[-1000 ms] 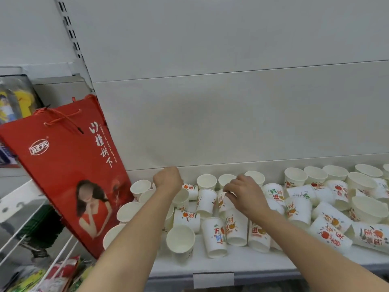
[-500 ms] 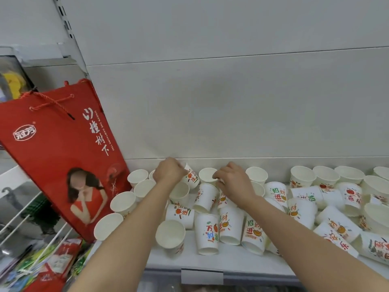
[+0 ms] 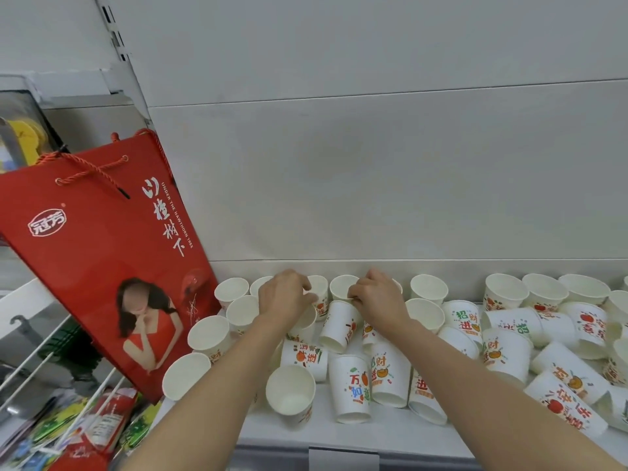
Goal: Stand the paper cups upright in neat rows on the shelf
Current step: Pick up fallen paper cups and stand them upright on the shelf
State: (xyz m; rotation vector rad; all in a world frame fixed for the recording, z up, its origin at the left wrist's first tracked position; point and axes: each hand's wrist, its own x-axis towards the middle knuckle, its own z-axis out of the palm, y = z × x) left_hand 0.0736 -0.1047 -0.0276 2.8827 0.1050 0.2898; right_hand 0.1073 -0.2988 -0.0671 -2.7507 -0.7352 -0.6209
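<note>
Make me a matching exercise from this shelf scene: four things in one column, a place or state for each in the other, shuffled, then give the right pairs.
Things
1. red gift bag
2. left hand
3. right hand
4. cup with green lettering

Places or states
A. lying on its side among the cups at the right
B. leaning at the left end of the shelf
C. at the back row, fingers on an upright cup's rim, nearer the bag
D. at the back row, fingers at a cup's rim, nearer the tipped pile

Pairs: 1-B, 2-C, 3-D, 4-A
</note>
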